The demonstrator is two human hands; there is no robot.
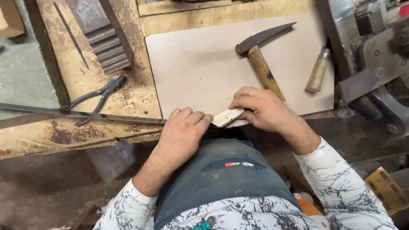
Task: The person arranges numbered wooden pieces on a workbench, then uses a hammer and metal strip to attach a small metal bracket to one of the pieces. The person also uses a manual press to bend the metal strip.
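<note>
The small pale metal plate with rounded corners [227, 116] lies at the near edge of the beige board [196, 68], pinched by the bent fingers of the right hand [260, 108], while the left hand [184, 131], closed in a fist, grips the long thin metal strip [76, 113] just beside it.
</note>
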